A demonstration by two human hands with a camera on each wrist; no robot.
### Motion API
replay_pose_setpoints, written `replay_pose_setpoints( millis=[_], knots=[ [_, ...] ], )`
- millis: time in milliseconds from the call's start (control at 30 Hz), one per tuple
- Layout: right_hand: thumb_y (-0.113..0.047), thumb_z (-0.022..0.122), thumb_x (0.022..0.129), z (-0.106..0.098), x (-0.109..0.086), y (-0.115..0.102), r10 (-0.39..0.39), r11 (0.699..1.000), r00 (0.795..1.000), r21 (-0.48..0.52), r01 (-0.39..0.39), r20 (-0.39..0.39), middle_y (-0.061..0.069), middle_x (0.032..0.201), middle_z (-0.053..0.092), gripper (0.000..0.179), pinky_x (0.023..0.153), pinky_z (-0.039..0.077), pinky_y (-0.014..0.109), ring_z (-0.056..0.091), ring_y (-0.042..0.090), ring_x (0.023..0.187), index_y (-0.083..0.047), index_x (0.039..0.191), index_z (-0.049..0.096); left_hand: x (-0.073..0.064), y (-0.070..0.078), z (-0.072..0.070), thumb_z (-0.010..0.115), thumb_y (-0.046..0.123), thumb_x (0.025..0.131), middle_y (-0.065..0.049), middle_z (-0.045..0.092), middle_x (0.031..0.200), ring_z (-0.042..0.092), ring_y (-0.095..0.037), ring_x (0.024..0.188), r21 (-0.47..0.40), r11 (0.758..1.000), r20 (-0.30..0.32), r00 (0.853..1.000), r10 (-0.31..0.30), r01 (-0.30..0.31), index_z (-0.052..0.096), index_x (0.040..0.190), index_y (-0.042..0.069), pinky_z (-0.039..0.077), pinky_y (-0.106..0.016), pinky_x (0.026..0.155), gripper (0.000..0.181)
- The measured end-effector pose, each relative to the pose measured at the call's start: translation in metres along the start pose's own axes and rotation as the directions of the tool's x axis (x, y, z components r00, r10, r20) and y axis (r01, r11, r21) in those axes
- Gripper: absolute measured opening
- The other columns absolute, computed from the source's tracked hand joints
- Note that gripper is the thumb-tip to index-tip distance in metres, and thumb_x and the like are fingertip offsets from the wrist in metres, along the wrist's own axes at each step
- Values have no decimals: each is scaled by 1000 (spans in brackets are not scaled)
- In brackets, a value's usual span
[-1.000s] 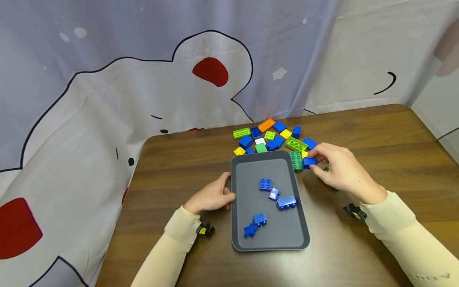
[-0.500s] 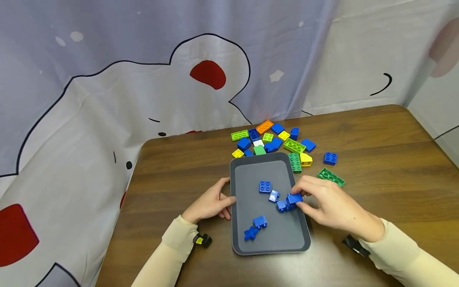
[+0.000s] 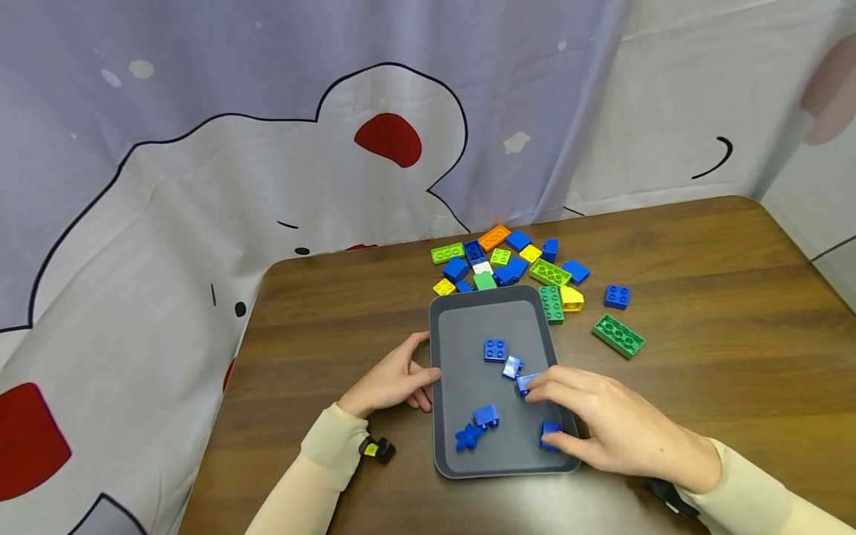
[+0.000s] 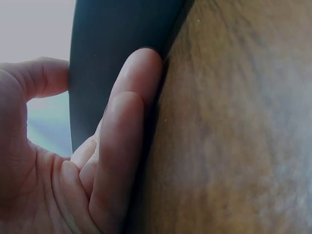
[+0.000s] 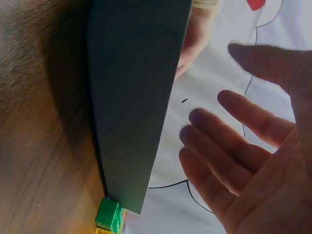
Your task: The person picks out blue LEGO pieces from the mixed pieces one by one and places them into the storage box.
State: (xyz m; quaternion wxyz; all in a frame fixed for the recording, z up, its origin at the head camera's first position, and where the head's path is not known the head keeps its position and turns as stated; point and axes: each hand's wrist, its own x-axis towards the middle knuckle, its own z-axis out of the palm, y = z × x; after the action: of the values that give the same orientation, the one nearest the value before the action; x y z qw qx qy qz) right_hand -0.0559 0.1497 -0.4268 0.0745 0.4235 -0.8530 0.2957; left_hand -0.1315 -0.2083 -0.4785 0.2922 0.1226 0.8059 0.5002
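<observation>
My left hand [image 3: 394,377] holds the left side of the grey tray [image 3: 444,453], thumb over the rim and fingers along the outer wall. In the left wrist view the fingers [image 4: 119,131] lie against that dark wall. Over the tray's right rim, my right hand [image 3: 615,423] has its fingers spread, with nothing between them in the right wrist view. Close to its thumb lies a blue toy brick [image 3: 550,431]. Its fingertips partly cover a longer blue brick [image 3: 526,382]. Also in the tray are a small blue brick [image 3: 512,367], a square one [image 3: 495,350], another brick [image 3: 486,415] and a blue star-shaped piece [image 3: 468,437].
Beyond the tray lies a pile of mixed bricks, among them an orange one [image 3: 494,238], a lime one [image 3: 550,272] and a green one [image 3: 551,305]. To the right sit a green brick [image 3: 618,336] and a blue brick [image 3: 617,296]. A curtain [image 3: 267,186] hangs behind the table [image 3: 321,297].
My right hand carried a blue brick from the pile into the tray's right side and let go; its fingers have spread. My left hand has stayed at the tray.
</observation>
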Motion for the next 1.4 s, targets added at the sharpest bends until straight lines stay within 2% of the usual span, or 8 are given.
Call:
replay_pose_setpoints(
  millis=[100,200,367,667,833,1100,1400],
  knots=[
    [-31,90,79,-2,-2,1,13,999,1000,-42,-12,13,-9,137,62,54,94,58,40,64,11,120,-23,127,67,-1,1,0,65,29,102,-10,77,77,75,-25,63,0,1000,2,1000,0,0,16,164,15,62,-39,61,80],
    [-36,89,80,-8,-3,5,63,996,998,-72,-61,24,-9,140,60,58,96,58,42,62,12,124,-21,131,66,-1,1,0,64,29,102,-9,77,77,75,-25,63,0,1000,3,1000,-1,1,16,164,15,62,-38,61,80],
    [-36,90,78,-21,-6,20,123,982,992,-143,-121,7,-6,139,62,60,95,58,45,62,14,123,-19,130,67,-1,2,0,65,29,102,-10,77,76,75,-25,63,-1,1000,0,1000,-1,1,16,164,15,62,-38,61,79],
    [-31,92,75,-42,-5,57,167,957,982,-223,-183,-87,-4,130,65,56,93,54,40,65,16,116,-17,124,69,1,4,-1,65,29,102,-10,77,77,75,-26,63,4,1000,0,1000,-6,6,16,164,16,62,-39,61,80],
    [-28,90,77,-54,-2,77,221,942,969,-231,-242,-111,-1,125,66,51,92,55,45,65,21,112,-14,121,69,1,3,-2,64,30,102,-11,77,78,76,-26,64,4,1000,5,1000,-4,4,15,164,16,63,-39,62,80],
    [-30,88,81,-68,1,110,354,900,931,-237,-365,-92,9,126,66,54,92,55,57,65,33,113,-8,126,68,0,3,-1,64,30,102,-11,77,77,75,-25,64,1,1000,3,1000,-7,7,15,165,15,63,-39,62,81],
    [-30,86,85,-72,4,142,414,880,908,-227,-418,-67,15,127,65,53,93,52,62,64,38,116,-5,128,67,-1,3,0,64,29,102,-10,77,77,75,-26,64,-1,1000,4,1000,-6,6,16,164,16,63,-39,62,80]
  ],
)
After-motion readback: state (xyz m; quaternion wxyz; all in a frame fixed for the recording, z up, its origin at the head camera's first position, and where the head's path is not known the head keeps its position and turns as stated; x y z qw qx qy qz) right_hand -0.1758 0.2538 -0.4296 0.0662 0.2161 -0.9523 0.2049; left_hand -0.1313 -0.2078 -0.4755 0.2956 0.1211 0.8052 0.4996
